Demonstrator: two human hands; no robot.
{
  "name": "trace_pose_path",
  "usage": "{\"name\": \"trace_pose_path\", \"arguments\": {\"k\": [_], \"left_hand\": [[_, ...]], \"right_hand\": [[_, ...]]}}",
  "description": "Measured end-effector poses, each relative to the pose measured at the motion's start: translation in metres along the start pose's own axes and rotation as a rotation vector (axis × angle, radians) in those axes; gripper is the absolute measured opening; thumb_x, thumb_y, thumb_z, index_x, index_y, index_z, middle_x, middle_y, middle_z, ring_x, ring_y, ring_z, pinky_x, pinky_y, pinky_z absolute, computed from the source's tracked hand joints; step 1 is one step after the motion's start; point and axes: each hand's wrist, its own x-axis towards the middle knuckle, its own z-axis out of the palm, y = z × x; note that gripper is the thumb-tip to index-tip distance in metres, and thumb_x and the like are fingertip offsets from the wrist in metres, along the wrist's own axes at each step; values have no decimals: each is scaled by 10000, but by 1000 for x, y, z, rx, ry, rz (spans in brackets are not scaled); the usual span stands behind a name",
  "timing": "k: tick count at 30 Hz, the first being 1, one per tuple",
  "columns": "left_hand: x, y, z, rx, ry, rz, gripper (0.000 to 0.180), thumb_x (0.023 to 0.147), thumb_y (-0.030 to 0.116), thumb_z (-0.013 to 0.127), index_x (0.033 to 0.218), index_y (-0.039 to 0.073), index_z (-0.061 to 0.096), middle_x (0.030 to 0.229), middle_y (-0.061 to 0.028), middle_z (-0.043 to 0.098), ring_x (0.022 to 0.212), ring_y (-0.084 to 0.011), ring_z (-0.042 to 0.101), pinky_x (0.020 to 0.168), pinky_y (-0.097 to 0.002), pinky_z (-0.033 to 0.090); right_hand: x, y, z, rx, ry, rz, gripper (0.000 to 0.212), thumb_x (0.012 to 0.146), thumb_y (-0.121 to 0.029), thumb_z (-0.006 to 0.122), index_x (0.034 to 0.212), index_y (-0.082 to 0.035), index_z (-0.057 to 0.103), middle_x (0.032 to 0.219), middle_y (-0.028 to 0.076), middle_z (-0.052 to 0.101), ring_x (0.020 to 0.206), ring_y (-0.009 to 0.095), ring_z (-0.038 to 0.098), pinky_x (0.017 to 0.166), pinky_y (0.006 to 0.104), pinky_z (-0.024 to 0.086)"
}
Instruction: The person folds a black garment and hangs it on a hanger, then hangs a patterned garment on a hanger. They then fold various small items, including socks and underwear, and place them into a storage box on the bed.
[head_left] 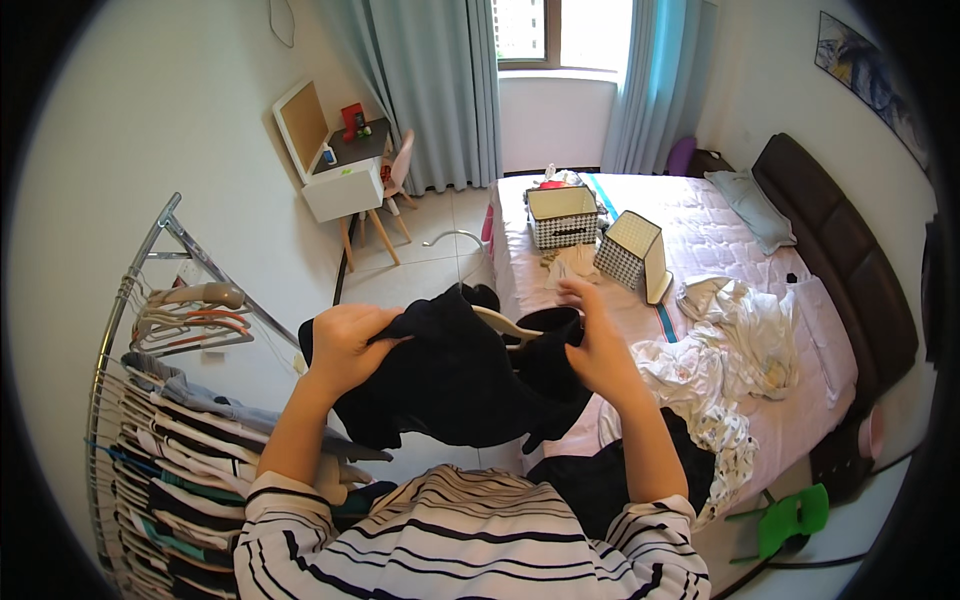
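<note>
A black garment (pixel 450 375) is held up in front of my chest, its lower edge hanging loose. My left hand (pixel 345 345) is closed on its left shoulder, bunching the cloth under the fingers. At the opposite side, my right hand (pixel 600 340) pinches the garment's edge near the neck opening; part of that grip is hidden by cloth. A pale wooden hanger (pixel 505 322) shows inside the opening, and its silver hook (pixel 455 237) sticks up above the cloth, hooked on nothing.
A metal clothes rack (pixel 100 400) full of hung clothes stands at my left, with spare hangers (pixel 190 318) at its far end. On the bed (pixel 690 200) to the right lie two houndstooth storage boxes (pixel 562 220) and rumpled white clothes (pixel 720 350). A green chair (pixel 790 520) stands at lower right.
</note>
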Motion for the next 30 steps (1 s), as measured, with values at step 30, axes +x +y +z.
{"name": "trace_pose_path", "arguments": {"k": [30], "left_hand": [[-79,-107,21,-461,615,-619,362,968,197,400,1260,2,487,1235,-136,489,1180,-234,437,1022,-319,304]], "right_hand": [[-7,-56,0,708,-681,154,559,742,65,633,1282,16,497,1241,87,554,1174,145,473,996,284,337]]}}
